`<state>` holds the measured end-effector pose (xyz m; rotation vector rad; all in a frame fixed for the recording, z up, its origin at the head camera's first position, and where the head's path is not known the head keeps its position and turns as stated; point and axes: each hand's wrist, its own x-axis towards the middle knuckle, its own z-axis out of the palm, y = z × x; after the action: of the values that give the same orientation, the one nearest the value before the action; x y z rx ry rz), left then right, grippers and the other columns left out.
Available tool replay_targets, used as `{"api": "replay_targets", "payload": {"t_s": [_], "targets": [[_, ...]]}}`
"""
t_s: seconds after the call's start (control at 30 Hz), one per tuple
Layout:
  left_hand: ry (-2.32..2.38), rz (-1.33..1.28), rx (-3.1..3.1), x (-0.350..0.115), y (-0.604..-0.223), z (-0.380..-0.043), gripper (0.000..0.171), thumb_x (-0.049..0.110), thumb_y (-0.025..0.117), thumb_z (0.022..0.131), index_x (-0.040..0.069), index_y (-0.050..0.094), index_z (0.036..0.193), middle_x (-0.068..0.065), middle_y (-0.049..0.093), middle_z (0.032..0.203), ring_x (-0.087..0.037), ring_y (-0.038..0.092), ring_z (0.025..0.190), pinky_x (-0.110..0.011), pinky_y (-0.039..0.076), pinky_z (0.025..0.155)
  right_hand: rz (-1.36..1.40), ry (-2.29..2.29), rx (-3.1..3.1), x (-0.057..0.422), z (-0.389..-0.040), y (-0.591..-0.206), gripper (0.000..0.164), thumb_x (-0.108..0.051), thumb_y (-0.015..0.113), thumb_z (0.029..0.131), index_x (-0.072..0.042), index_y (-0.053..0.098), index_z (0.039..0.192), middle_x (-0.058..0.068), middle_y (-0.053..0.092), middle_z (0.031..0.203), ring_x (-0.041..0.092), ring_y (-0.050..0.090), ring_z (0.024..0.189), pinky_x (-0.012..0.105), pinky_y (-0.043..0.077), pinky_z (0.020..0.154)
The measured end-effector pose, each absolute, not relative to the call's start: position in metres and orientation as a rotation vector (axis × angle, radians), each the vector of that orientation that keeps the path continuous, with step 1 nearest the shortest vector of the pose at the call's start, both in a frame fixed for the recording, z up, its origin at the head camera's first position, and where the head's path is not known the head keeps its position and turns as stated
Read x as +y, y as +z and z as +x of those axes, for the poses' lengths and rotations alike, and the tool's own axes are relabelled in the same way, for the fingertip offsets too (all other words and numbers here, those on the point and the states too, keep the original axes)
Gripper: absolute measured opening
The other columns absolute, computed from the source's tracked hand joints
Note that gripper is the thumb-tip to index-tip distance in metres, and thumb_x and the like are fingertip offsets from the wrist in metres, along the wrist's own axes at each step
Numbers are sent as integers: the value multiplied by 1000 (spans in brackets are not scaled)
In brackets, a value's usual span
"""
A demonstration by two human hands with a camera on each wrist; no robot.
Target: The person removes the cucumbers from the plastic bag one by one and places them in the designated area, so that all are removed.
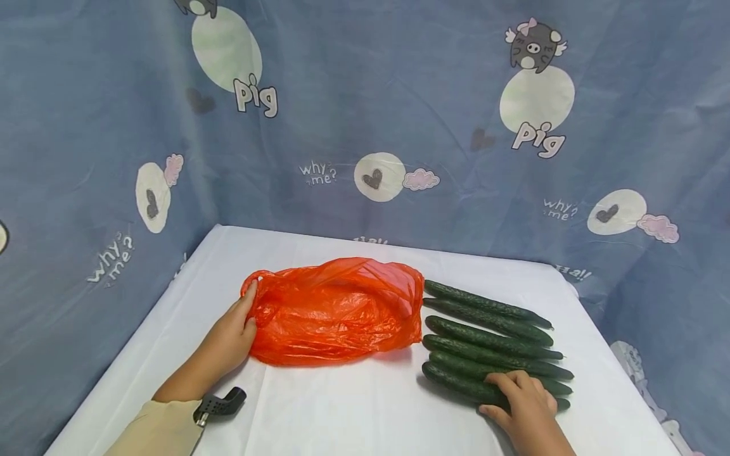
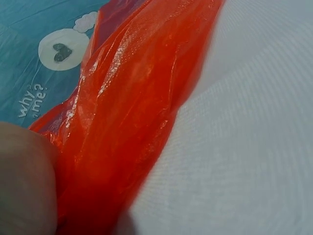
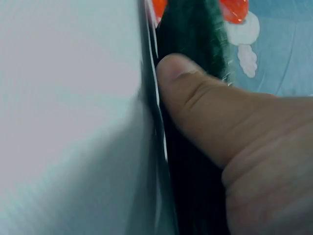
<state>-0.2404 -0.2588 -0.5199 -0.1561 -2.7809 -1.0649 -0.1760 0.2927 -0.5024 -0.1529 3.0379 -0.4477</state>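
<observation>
A crumpled red plastic bag [image 1: 336,316] lies across the middle of the white-covered table. My left hand [image 1: 228,335] grips its left end, with some of the fingers hidden by the plastic; the left wrist view shows the bag [image 2: 132,103] stretching away from that hand. Right of the bag, several long dark green cucumbers lie side by side. Over the nearest cucumber [image 1: 456,383] is my right hand [image 1: 527,408], its thumb on the near side and its fingers bent over the top. In the right wrist view the thumb presses along the cucumber [image 3: 195,34].
The farther cucumbers [image 1: 490,305] run roughly parallel, their left ends close to the bag's right edge. A blue printed cloth [image 1: 319,114] hangs behind and at both sides of the table [image 1: 342,411]. A black band [image 1: 222,403] sits on the left wrist.
</observation>
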Motion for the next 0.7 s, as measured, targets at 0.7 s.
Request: {"api": "replay_targets", "payload": {"t_s": [0.7], "targets": [[-942,-254,-2761,-270,-524,-239,79,2,58,98,23,26,168,-17,15,175,-54,35,149,-69,41,109,-166,-594,3095,284,-191,-513,53,-70,73,84,-29,71,116,-1,58,116,30,49,112,63,32,97]]}}
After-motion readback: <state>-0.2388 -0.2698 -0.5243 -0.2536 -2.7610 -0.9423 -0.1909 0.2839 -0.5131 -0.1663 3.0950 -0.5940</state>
